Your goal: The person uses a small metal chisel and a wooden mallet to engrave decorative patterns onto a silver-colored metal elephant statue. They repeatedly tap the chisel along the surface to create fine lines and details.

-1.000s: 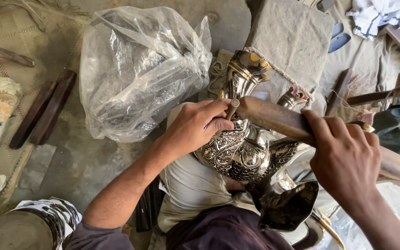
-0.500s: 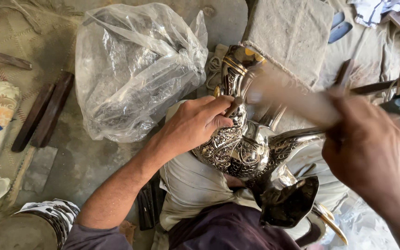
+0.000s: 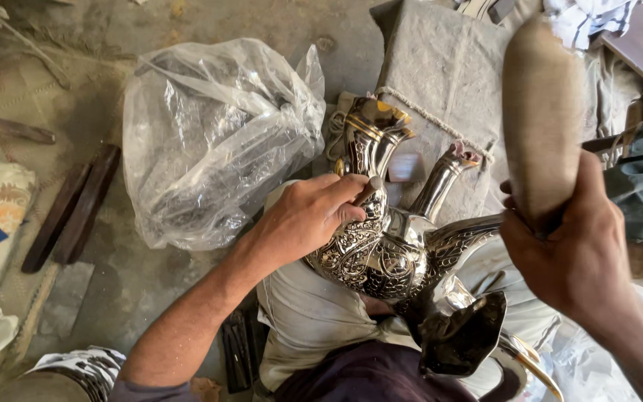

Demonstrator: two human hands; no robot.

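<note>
Two hands work over an engraved silver jug (image 3: 381, 253) that lies tilted across the person's lap, on a pale cloth (image 3: 306, 320). Its flared neck with gold bands points away, and its spout rises just beside the neck. The left hand (image 3: 308, 217) is closed over the jug's shoulder, fingers curled against the neck. The right hand (image 3: 571, 257) grips a wooden mallet (image 3: 541, 119), raised upright and blurred, above and apart from the jug. Near the left hand, a crumpled clear plastic bag (image 3: 217, 141) sits on the floor. Beyond the jug lies a grey padded cushion (image 3: 448, 67).
</note>
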